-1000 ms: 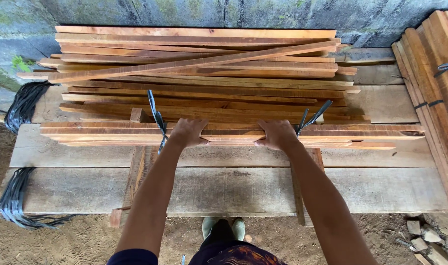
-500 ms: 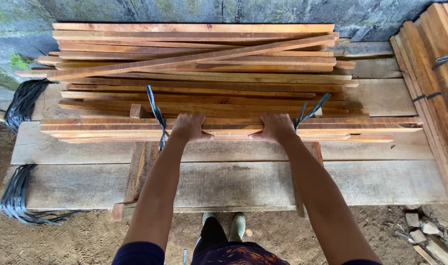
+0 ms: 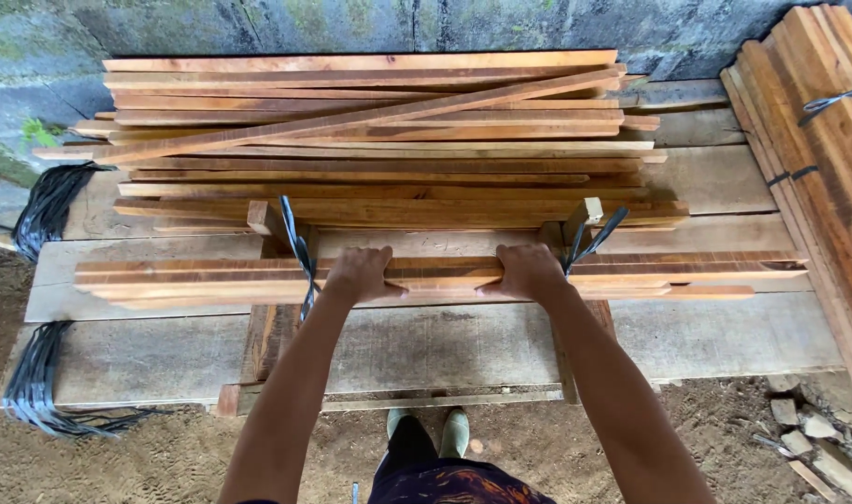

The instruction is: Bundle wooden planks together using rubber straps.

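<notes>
Since the earlier frames both hands have stayed on the same small bundle of slats while the view has drawn a little lower, so the bundle now sits nearer the middle of the picture and the person's feet show more plainly below. From the head camera, the left hand and the right hand each lie palm-down over the bundle of thin wooden slats, fingers curled over its far edge and thumbs at the near side, so both are closed around it. That bundle lies across the near part of the plank table, between two upright wooden stakes, with a black strap looped at the left stake and another black strap at the right. Behind it, well apart from the hands, rests a larger loose pile of slats. Bound slat bundles lie at the right edge, and spare black straps hang off the table's left end. Long, thin and stiff, the slats should be fairly light but prone to sliding against each other and sagging at the ends; gripping near the middle, inside the two straps, looks soundest.
</notes>
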